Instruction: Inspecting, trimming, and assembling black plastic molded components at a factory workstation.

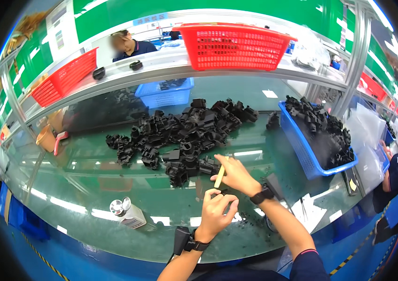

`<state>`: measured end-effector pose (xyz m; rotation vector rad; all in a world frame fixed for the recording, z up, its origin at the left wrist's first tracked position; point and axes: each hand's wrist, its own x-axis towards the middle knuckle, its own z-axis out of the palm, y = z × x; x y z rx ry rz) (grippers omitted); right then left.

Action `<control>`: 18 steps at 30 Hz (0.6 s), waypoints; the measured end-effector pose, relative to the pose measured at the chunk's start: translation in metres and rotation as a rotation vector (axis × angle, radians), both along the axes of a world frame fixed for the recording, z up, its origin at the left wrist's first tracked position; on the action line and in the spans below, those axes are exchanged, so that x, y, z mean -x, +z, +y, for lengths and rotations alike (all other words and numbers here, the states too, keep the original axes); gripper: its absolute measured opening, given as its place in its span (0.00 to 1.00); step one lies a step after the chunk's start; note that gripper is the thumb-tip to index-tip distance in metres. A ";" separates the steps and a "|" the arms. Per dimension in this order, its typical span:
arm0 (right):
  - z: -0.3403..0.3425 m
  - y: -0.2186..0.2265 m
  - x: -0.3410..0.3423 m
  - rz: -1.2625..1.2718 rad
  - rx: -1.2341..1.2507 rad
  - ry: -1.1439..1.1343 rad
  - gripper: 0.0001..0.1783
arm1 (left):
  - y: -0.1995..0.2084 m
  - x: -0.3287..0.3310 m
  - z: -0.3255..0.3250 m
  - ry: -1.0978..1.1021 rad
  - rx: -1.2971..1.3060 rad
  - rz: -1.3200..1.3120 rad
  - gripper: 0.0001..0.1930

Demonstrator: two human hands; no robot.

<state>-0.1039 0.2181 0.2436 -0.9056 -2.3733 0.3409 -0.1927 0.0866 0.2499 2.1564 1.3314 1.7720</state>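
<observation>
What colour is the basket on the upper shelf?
Red basket, seen in the head view.

parts pile (185, 133) mid-table | basket (302, 145) right (holding parts) | bottle (128, 213) front-left

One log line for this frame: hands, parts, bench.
left hand: pinches small black part | right hand: holds tan stick | black parts pile ahead | blue basket right | bottle left

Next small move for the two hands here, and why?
Probably bring the tan stick in the right hand down to the small black part pinched in the left hand. The stick's tip sits just above that part, both hands are close together, and the pile of black parts lies untouched beyond.
</observation>
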 end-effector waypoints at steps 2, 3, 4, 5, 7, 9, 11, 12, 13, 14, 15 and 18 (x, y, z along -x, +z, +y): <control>0.013 -0.020 0.008 0.084 0.086 -0.022 0.29 | 0.002 -0.002 0.000 0.060 0.047 -0.031 0.02; 0.011 -0.019 0.014 0.181 0.013 -0.021 0.26 | -0.001 0.002 -0.003 0.099 0.129 -0.031 0.05; 0.008 -0.018 0.014 0.259 0.072 -0.043 0.21 | 0.000 0.003 -0.001 0.109 0.124 -0.031 0.05; 0.005 -0.016 0.009 0.317 0.174 -0.057 0.18 | 0.002 0.004 0.001 0.203 0.106 -0.127 0.10; -0.011 -0.002 0.003 0.503 0.463 0.015 0.13 | -0.007 0.011 -0.001 0.295 0.189 -0.377 0.22; -0.029 0.015 -0.012 0.488 0.573 0.129 0.12 | -0.010 0.013 0.002 0.151 0.299 -0.765 0.28; -0.041 0.014 -0.025 0.508 0.597 0.175 0.12 | 0.002 0.016 0.003 -0.116 0.460 -1.051 0.32; -0.045 0.009 -0.027 0.558 0.579 0.190 0.13 | 0.003 0.021 0.007 -0.252 0.518 -1.086 0.31; -0.049 0.010 -0.031 0.580 0.604 0.165 0.13 | 0.006 0.021 0.007 -0.286 0.576 -1.078 0.30; -0.053 0.013 -0.036 0.602 0.628 0.139 0.13 | 0.013 0.019 0.004 -0.319 0.634 -1.069 0.29; -0.053 0.014 -0.039 0.605 0.646 0.135 0.13 | 0.013 0.017 0.005 -0.309 0.650 -1.072 0.29; -0.050 0.012 -0.043 0.512 0.575 0.130 0.12 | 0.012 0.011 0.005 -0.277 0.571 -1.018 0.25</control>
